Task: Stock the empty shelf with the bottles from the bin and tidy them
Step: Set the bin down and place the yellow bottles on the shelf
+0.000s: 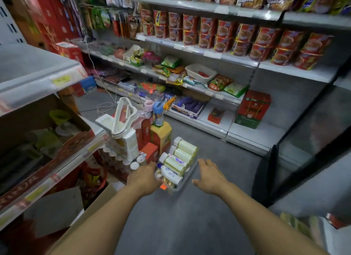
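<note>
A grey bin [187,176] sits on the shop floor in front of me, packed with several pale yellow-green and white bottles [182,155] lying on their sides. My left hand [143,178] is at the bin's left edge, fingers curled against it; whether it grips the rim is unclear. My right hand [209,175] hovers just right of the bin with fingers spread, holding nothing. A bare white shelf board [28,64] juts out at upper left.
Stacked red and yellow boxes [160,136] with a blue-capped bottle [158,114] on top stand just behind the bin. A cardboard box [79,216] lies at lower left. Stocked shelves run along the back; a dark glass cabinet [303,150] stands at right.
</note>
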The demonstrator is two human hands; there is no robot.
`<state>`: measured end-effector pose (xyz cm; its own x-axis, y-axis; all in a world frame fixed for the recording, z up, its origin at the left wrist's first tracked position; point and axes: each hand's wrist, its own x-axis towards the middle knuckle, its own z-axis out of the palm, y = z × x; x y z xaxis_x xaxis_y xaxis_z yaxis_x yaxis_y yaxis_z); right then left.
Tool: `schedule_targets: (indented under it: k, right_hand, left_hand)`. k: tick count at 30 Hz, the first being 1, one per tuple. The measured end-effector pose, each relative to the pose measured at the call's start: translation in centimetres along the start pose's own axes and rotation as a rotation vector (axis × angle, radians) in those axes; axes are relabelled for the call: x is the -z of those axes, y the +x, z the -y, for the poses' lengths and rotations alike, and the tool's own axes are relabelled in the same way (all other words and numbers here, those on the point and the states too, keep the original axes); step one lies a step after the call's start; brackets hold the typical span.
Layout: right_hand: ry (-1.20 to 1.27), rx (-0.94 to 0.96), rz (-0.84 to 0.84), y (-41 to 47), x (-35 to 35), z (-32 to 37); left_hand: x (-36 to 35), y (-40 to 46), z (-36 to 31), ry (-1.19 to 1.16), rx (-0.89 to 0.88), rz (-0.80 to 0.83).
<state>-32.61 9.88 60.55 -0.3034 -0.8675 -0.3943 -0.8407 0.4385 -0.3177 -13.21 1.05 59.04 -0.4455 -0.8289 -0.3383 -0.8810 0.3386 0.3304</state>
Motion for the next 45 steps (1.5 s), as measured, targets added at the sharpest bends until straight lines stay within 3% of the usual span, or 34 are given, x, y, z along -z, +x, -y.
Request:
schedule_targets:
  k: [10, 25, 35, 45]
  right_hand:
    - [-0.042, 0.016, 0.082, 15.7, 4.5, -3.2]
    - [-0.117, 0.185, 0.240, 37.5, 6.8, -10.8]
    - [-0.173, 0.195, 0.301, 47.3, 2.8, -13.0]
    - [-0.173, 0.120, 0.288, 55.5, -4.3, -14.3]
  left_hand:
    - [0.4, 14.2, -2.6, -0.036, 0.077, 0.063]
    - [-4.7, 28.1, -7.4, -0.273, 0.439, 0.037]
    - [-9.7, 34.8, -5.7, -0.328, 0.613, 0.075]
    - [-17.6, 40.6, 1.4, -0.469, 0.742, 0.081]
